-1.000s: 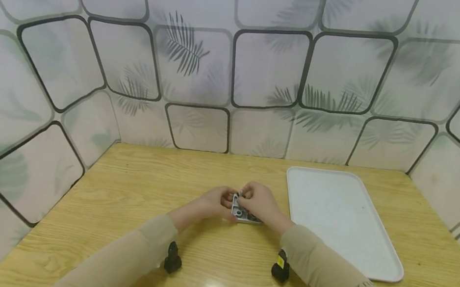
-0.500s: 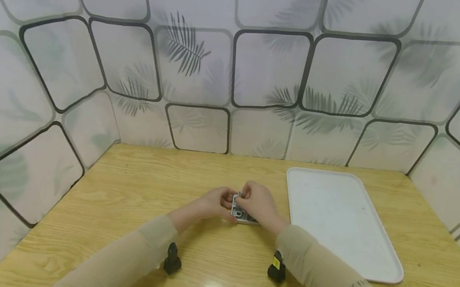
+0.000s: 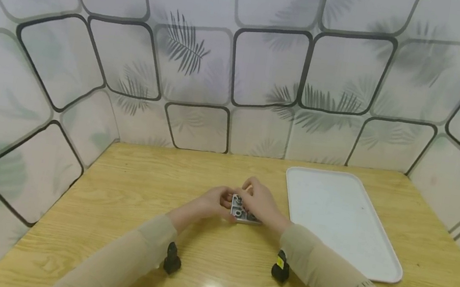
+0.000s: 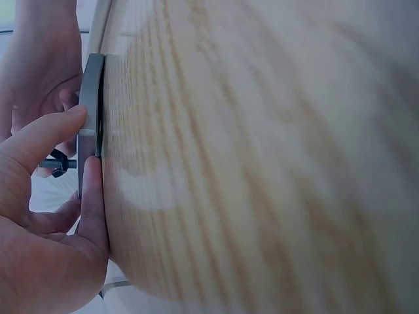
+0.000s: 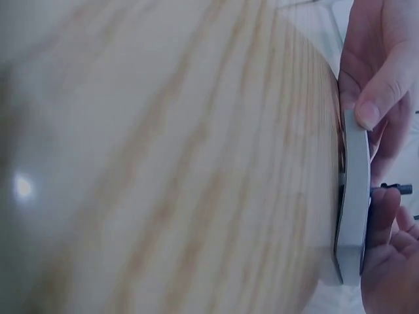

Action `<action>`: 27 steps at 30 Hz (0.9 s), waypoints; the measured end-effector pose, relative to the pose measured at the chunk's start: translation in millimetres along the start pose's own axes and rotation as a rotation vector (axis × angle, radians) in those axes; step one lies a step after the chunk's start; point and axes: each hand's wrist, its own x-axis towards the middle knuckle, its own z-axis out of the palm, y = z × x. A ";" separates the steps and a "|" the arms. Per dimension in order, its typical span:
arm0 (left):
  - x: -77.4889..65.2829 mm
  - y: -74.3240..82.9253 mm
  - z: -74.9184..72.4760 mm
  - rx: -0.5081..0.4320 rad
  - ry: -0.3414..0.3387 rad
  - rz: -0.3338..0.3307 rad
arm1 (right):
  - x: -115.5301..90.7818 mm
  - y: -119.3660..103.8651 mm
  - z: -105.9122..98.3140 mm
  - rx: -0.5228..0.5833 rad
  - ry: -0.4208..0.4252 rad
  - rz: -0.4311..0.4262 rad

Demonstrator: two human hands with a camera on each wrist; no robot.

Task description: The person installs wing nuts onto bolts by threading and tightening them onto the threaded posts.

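Observation:
A grey rectangular block (image 3: 239,213) with recessed compartments and round fittings lies on the table. My left hand (image 3: 213,204) grips its left end, thumb on the near side edge in the left wrist view. From the block's top face stands a threaded bolt (image 4: 47,163) carrying a black wing nut (image 4: 60,165). My right hand (image 3: 262,203) reaches over the block from the right, bent fingers close around the bolt. In the right wrist view a fingertip (image 5: 387,199) overlaps the bolt's base; I cannot tell whether the fingers pinch the nut.
A white tray (image 3: 341,219) lies to the right, close to the right forearm. Patterned cloth walls (image 3: 266,79) enclose the back and sides of the wooden table (image 3: 153,177). Black wrist cameras (image 3: 172,259) hang under both sleeves.
My right fingers shift at the block's far left corner and rise slightly, so the fitting there shows more than before. My left hand and the block stay in place.

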 end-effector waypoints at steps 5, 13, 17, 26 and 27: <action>-0.2 -0.4 0.7 0.000 0.002 0.022 | -1.0 6.6 -3.9 0.165 -0.054 -0.045; 1.0 -1.6 0.0 0.004 -0.001 0.034 | 3.0 13.8 -8.1 0.177 -0.123 -0.096; 0.8 -1.5 0.1 0.003 -0.005 0.026 | 2.9 14.8 -8.4 0.135 -0.140 -0.107; 0.3 -0.1 0.2 -0.004 -0.003 0.018 | 1.8 11.4 -9.3 0.091 -0.137 -0.088; 0.1 0.1 0.2 -0.004 -0.002 0.020 | 2.0 11.4 -9.2 0.086 -0.136 -0.087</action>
